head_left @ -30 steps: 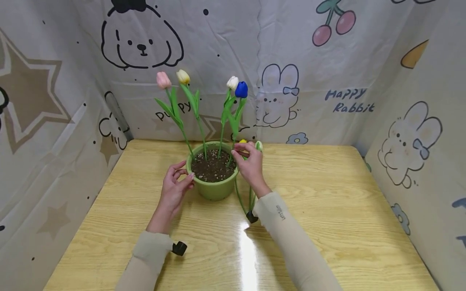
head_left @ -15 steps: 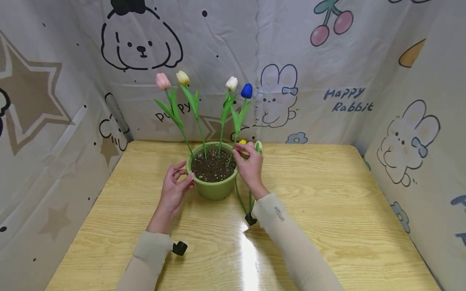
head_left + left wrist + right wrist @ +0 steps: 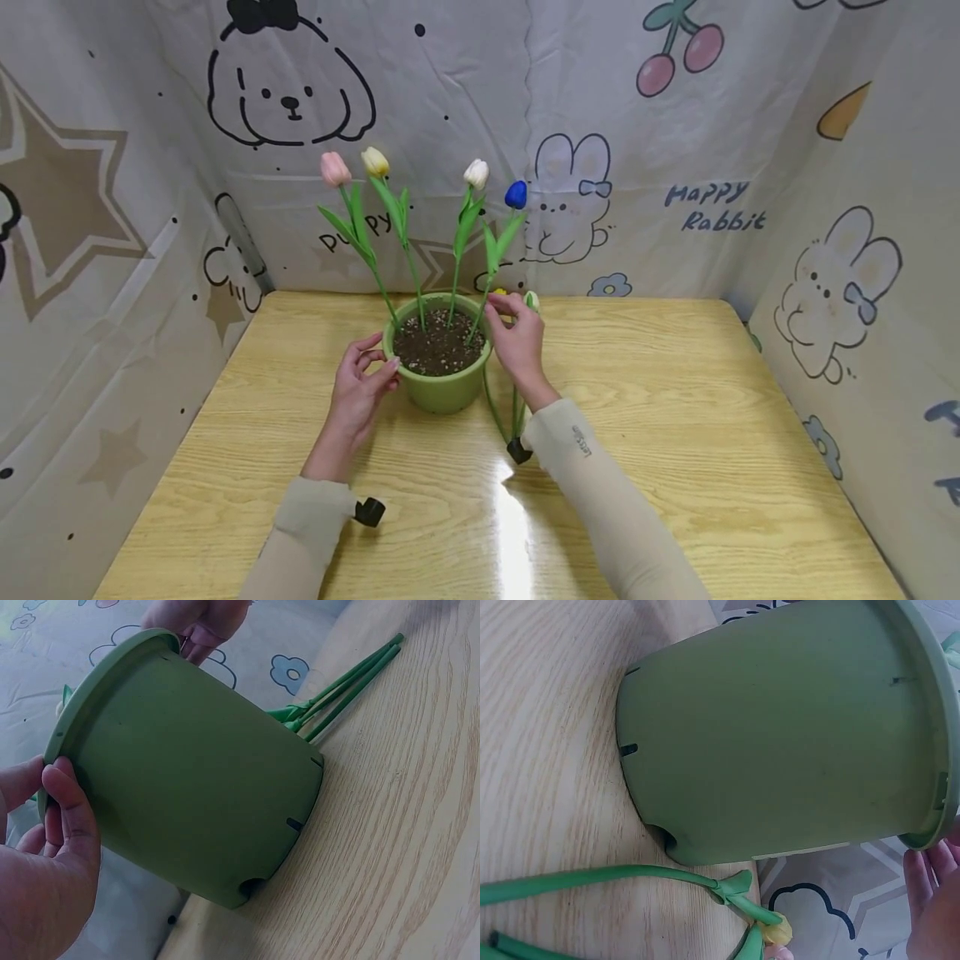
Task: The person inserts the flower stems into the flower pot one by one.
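A green flower pot (image 3: pixel 442 392) filled with dark soil (image 3: pixel 431 354) stands on the table. My left hand (image 3: pixel 354 387) pinches its rim on the left, thumb and fingers at either side of the edge in the left wrist view. At the right rim, my right hand (image 3: pixel 519 346) pinches the lower stem of a blue tulip (image 3: pixel 516 195), which stands in the soil and leans right. A pink tulip (image 3: pixel 335 168), a pale yellow tulip (image 3: pixel 375 162) and a white tulip (image 3: pixel 476 174) rise from the soil too.
Several loose tulips lie on the table right of the pot, partly behind the right forearm; a yellow bloom (image 3: pixel 776 928) shows in the right wrist view. Printed cloth walls (image 3: pixel 637 233) enclose the wooden table (image 3: pixel 660 400) at the back and sides.
The blue tulip has tilted to the right, away from the white one, with the right hand shifting slightly right. The left hand keeps its place on the rim.
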`<state>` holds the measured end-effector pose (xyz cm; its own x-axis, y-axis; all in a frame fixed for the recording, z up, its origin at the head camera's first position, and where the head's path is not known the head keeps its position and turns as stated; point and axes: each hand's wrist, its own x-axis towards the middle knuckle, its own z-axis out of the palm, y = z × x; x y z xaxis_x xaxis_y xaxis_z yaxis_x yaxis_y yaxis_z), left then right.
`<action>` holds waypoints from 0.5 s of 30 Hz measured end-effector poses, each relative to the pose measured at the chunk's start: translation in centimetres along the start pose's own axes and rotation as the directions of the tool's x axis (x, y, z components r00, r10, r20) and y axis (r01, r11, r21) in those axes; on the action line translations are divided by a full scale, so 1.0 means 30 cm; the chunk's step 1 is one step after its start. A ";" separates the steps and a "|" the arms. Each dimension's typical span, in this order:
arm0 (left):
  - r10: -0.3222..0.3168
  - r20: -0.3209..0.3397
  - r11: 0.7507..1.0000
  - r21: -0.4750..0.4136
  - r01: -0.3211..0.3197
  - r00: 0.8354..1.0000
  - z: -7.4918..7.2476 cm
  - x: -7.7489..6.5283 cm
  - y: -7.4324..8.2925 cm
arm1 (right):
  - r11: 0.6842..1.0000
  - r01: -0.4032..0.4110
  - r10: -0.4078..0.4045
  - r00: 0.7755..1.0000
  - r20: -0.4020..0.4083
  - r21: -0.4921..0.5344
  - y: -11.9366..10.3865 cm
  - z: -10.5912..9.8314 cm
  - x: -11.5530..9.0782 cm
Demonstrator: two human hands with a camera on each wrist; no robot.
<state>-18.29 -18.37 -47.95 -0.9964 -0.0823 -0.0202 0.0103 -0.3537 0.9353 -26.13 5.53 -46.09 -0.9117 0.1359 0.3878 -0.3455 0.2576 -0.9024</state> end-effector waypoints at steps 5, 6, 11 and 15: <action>0.001 0.001 1.000 0.002 -0.001 1.000 0.002 0.001 0.004 | 0.998 -0.054 0.054 0.999 -0.010 0.023 -0.004 -0.009 0.003; 0.000 -0.001 1.000 0.002 0.000 1.000 0.002 0.001 0.005 | 0.998 -0.063 0.063 0.998 -0.010 0.028 -0.005 -0.011 0.003; -0.004 -0.006 1.000 0.000 0.004 1.000 0.002 0.000 0.007 | 0.995 -0.089 0.089 0.996 0.005 0.045 -0.009 -0.021 0.000; -0.009 -0.003 1.000 0.007 0.009 1.000 0.000 -0.001 0.005 | 0.993 -0.101 0.100 0.995 0.023 0.062 -0.008 -0.030 -0.002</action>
<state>-18.25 -18.41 -47.81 -0.9962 -0.0822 -0.0301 0.0004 -0.3479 0.9375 -25.79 6.33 -45.72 -0.9464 0.1391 0.2916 -0.2649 0.1828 -0.9468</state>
